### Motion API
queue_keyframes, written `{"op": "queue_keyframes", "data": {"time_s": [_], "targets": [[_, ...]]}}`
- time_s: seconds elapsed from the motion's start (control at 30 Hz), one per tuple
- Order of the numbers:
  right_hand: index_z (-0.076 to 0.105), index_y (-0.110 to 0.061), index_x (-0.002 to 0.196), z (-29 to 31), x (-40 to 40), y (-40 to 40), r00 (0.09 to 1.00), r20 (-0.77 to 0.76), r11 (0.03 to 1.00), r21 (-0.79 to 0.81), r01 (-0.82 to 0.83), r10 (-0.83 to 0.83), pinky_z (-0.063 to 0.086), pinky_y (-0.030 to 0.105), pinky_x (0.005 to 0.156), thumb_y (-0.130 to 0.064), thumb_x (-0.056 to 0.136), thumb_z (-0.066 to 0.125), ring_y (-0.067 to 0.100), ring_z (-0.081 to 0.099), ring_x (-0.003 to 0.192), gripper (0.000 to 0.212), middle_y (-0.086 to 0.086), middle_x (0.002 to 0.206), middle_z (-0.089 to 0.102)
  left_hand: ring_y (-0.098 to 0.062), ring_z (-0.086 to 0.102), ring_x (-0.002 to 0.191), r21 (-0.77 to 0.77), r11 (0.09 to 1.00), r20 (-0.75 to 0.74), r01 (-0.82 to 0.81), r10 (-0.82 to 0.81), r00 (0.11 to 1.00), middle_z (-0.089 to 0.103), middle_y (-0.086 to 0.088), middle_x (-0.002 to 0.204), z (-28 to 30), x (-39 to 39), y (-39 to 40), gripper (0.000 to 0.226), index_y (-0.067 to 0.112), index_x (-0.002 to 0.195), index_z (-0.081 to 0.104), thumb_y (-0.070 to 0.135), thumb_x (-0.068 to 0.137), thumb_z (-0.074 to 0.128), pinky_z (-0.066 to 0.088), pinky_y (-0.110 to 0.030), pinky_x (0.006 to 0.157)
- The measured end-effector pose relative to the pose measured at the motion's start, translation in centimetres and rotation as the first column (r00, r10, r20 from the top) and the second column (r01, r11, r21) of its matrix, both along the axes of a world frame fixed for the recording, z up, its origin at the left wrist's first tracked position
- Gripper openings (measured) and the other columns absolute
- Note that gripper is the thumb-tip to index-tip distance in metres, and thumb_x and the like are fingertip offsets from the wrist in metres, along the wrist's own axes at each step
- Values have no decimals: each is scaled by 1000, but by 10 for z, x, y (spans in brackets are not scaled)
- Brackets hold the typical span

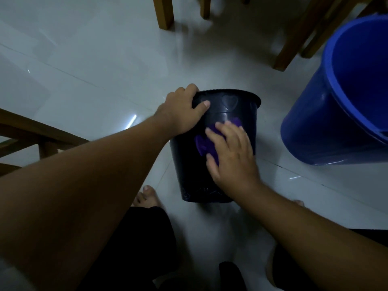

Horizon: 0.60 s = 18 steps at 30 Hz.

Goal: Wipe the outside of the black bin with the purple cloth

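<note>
Arms reach forward and down. The left hand (184, 110) grips the rim of the black bin (212, 177), thumb on its wall. The right hand (231, 152), fingers spread flat, presses the purple cloth (202, 143) against the bin's side, just below the left hand.

Blue bucket (327, 122) rt; wooden legs (163, 11); tile floor (84, 59).
</note>
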State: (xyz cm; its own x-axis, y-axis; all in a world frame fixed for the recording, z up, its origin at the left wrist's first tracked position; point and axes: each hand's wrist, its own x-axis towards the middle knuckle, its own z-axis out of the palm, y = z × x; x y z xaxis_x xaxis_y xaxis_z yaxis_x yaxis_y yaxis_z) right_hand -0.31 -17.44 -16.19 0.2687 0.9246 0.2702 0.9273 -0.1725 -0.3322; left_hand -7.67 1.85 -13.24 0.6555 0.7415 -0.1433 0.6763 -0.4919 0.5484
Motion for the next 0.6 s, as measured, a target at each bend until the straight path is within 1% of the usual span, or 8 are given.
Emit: {"op": "queue_keyframes", "data": {"time_s": [0.1, 0.17, 0.23, 0.27, 0.33, 0.4, 0.5, 0.6], "targets": [[51, -14, 140, -13, -10, -37, 990, 56, 992, 20, -128, 126, 13, 43, 124, -28, 82, 59, 30, 36, 139, 60, 11, 144, 46, -37, 50, 107, -10, 1000, -11, 14, -15, 1000, 56, -14, 113, -2, -1, 1, 48, 21, 113, 47, 60, 86, 45, 45, -52, 90], [52, -14, 137, -13, -11, -43, 984, 58, 986, 15, -167, 166, 12, 41, 124, -28, 80, 59, 30, 38, 137, 58, 10, 141, 48, -37, 49, 109, -16, 1000, -15, 23, -23, 1000, 56, -15, 115, -2, 0, 3, 48, 20, 115, 47, 59, 87, 46, 44, -52, 92], [57, -14, 134, -6, -6, -23, 989, 40, 990, -4, -144, 144, 12, 41, 124, -28, 81, 58, 30, 39, 137, 55, 12, 137, 54, -38, 48, 111, -28, 999, -27, 20, -21, 999, 55, -16, 117, -3, 0, 4, 49, 19, 116, 47, 59, 86, 46, 43, -51, 94], [58, -14, 133, -2, -3, -8, 994, 27, 995, -11, -102, 103, 12, 42, 123, -28, 81, 58, 31, 38, 137, 53, 12, 137, 54, -38, 48, 111, -34, 999, -29, 23, -24, 999, 55, -16, 117, -3, 1, 5, 50, 20, 116, 47, 59, 85, 46, 43, -51, 94], [57, -13, 133, 7, 5, 16, 1000, -15, 1000, -14, 3, -3, 15, 44, 123, -26, 83, 60, 31, 37, 139, 52, 13, 138, 52, -37, 49, 110, -40, 999, -24, 28, -29, 999, 56, -15, 116, -1, 4, 4, 50, 21, 114, 48, 60, 83, 46, 44, -51, 93], [54, -13, 137, 9, 9, 20, 998, -40, 998, -11, 57, -57, 15, 45, 123, -25, 85, 59, 31, 35, 141, 54, 13, 142, 49, -37, 50, 109, -35, 999, -23, 25, -25, 999, 57, -14, 116, 2, 8, 1, 49, 22, 112, 48, 61, 82, 45, 44, -52, 93], [50, -13, 142, -1, 0, -15, 1000, 8, 1000, -10, 5, -5, 10, 42, 125, -27, 85, 57, 31, 34, 141, 59, 15, 145, 48, -36, 50, 110, -33, 999, -46, 28, -29, 999, 56, -13, 117, 3, 12, -4, 50, 24, 113, 48, 63, 82, 44, 44, -53, 93], [52, -13, 140, -13, 0, -44, 995, 15, 995, 1, -101, 101, 14, 43, 124, -28, 82, 58, 31, 37, 139, 60, 14, 143, 50, -35, 48, 111, -36, 999, -48, 22, -24, 999, 55, -11, 117, 4, 13, -6, 50, 26, 112, 47, 64, 80, 42, 42, -54, 94]]}}
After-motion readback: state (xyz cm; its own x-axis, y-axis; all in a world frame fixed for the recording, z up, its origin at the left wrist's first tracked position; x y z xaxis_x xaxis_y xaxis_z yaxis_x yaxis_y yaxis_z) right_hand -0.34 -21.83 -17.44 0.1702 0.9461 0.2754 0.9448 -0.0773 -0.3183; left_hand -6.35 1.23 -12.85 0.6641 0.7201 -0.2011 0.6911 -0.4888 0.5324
